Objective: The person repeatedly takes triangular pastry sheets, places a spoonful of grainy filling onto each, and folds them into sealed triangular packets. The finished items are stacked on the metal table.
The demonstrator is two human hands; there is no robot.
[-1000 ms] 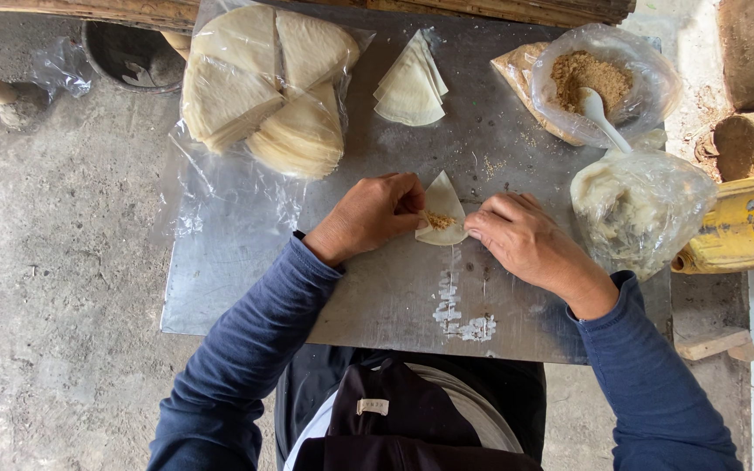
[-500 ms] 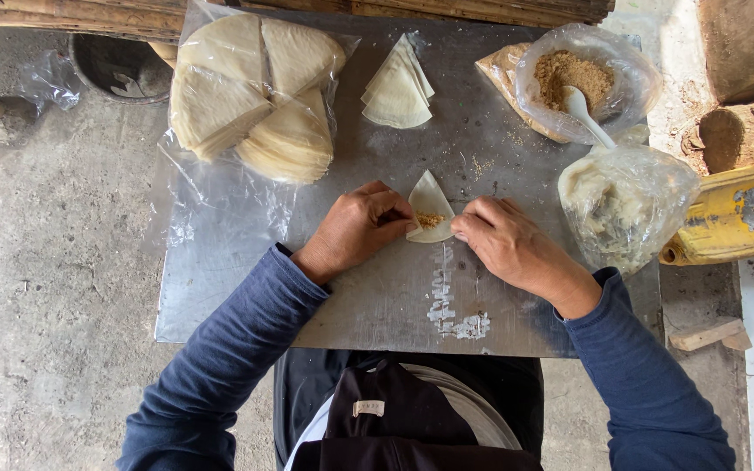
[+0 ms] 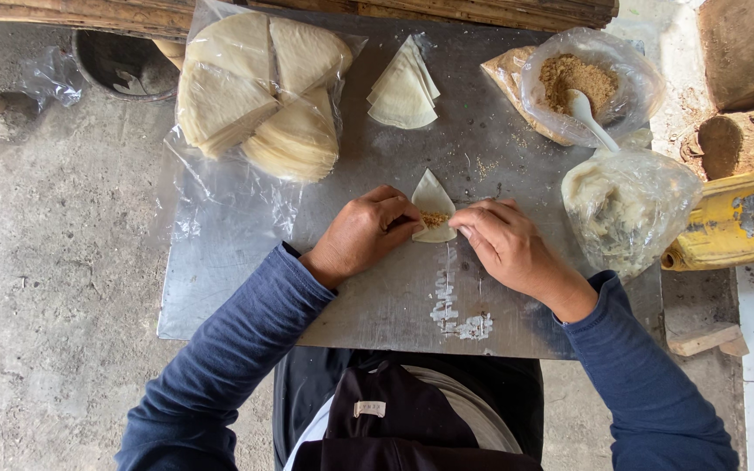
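Both hands pinch one wedge-shaped dough wrapper (image 3: 434, 199) on the metal table (image 3: 377, 296): left hand (image 3: 366, 231) and right hand (image 3: 501, 240) gripping its filled lower edge.

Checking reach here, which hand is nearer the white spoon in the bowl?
Right. The right hand lies below and just left of the white spoon; the left hand sits farther left.

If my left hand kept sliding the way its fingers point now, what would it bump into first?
The left hand points right, across the wedge-shaped wrapper it already touches; next it would likely meet the right hand's fingertips pressing the wrapper's other side.
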